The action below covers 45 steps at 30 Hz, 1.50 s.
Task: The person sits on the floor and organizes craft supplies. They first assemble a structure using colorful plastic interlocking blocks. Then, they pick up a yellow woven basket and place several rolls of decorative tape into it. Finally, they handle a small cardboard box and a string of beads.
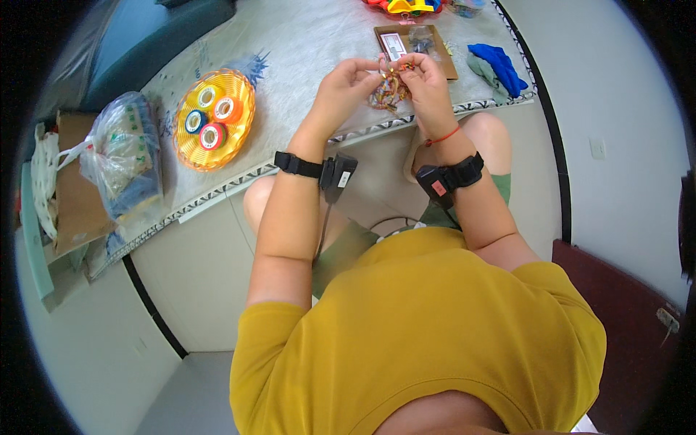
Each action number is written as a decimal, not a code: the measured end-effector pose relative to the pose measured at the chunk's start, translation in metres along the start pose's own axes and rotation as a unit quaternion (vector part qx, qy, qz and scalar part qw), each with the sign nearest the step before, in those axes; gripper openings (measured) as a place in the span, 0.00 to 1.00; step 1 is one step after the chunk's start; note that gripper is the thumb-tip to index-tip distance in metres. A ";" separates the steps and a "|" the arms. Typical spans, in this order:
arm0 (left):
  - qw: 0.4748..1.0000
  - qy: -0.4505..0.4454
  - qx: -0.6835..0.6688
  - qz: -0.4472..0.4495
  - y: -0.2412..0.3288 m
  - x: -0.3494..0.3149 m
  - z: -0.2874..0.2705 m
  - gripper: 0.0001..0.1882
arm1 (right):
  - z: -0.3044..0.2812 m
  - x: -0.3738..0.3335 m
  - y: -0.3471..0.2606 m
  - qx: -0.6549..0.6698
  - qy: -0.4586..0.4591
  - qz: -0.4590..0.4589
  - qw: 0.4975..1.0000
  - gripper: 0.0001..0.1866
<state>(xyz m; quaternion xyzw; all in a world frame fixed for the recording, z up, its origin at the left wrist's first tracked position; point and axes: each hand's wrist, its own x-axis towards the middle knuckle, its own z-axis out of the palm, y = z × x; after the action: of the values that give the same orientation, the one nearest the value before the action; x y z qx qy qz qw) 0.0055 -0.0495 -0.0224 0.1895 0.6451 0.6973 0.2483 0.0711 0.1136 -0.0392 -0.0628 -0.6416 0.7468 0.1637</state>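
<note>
A bunch of thin multicoloured cord (389,94), which looks braided or knotted, hangs between my two hands above the near edge of the table. My left hand (346,88) pinches its upper left part with thumb and forefinger. On the other side, my right hand (429,87) has its thumb and fingers closed on the cord's upper right part. The fingertips almost meet, so the exact spot they grip is partly hidden. Just behind the hands lies a shallow cardboard box (444,59) with a white card (394,46) and small dark pieces in clear bags.
A yellow woven basket (186,156) holding several spools of coloured tape or thread stands to the left. Farther left are a plastic-wrapped bundle (119,148) and a cardboard box (81,210). Blue cloth (500,69) lies at the right table corner; colourful plastic items (406,6) sit at the back.
</note>
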 end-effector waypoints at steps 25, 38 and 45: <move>0.992 0.063 0.089 0.058 -0.009 0.002 -0.003 0.06 | 0.017 0.002 -0.006 -0.138 -0.075 0.044 0.987 0.13; 0.987 0.132 0.041 0.082 -0.008 0.002 -0.014 0.10 | 0.004 0.007 -0.010 -0.071 0.027 0.061 0.995 0.13; 0.997 0.027 0.022 0.071 -0.015 -0.001 -0.002 0.11 | 0.014 0.004 -0.004 -0.033 0.003 0.046 0.998 0.10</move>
<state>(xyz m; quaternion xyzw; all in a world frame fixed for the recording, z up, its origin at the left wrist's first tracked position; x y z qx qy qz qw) 0.0066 -0.0509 -0.0370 0.2214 0.6516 0.7039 0.1758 0.0641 0.1018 -0.0323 -0.1003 -0.6614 0.7320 0.1288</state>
